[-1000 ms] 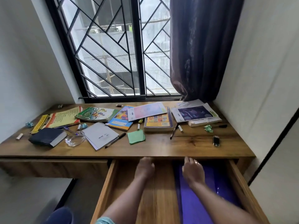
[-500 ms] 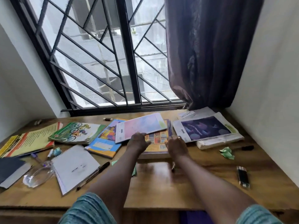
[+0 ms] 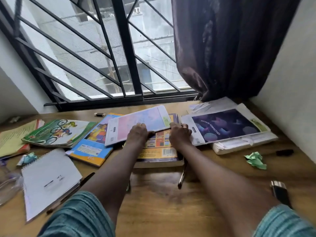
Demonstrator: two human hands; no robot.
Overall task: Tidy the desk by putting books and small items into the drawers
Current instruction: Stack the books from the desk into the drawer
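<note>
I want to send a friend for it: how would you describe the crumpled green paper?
Start at the dark curtain on the window's right. On the wooden desk below it, past the white-bordered purple book, lies a crumpled green paper, the only green scrap there.

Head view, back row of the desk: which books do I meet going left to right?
Yellow-green booklet → green cycling book → blue-and-orange book → pink-and-blue notebook, under both hands → dark "Infinite Perspectives" notebook.
</note>
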